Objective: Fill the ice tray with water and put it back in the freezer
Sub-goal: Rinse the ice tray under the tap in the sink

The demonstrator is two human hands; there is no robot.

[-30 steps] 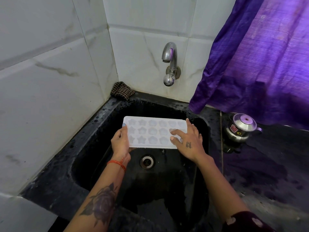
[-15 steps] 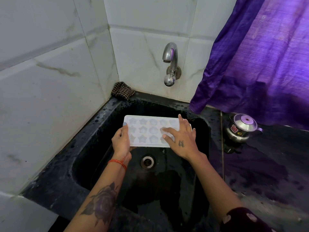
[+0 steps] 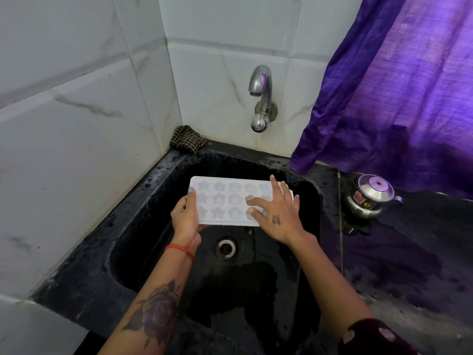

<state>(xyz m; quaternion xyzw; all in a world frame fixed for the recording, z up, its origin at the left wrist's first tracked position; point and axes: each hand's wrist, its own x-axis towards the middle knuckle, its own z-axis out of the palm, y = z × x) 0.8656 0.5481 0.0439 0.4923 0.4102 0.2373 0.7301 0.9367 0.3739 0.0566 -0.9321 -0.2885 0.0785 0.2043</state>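
Ice tray (image 3: 225, 201) hangs over the sink (image 3: 133, 226), my left hand (image 3: 185, 216) gripping it, right hand (image 3: 277, 216) flat on top; next, the tap (image 3: 261, 98) at twelve o'clock needs opening.

— Where does the ice tray (image 3: 222, 201) sit?
— Above the black sink (image 3: 133, 226), below the tap (image 3: 261, 98); the left hand (image 3: 185, 216) grips its left edge; the right hand (image 3: 279, 213) lies flat, fingers spread, on top.
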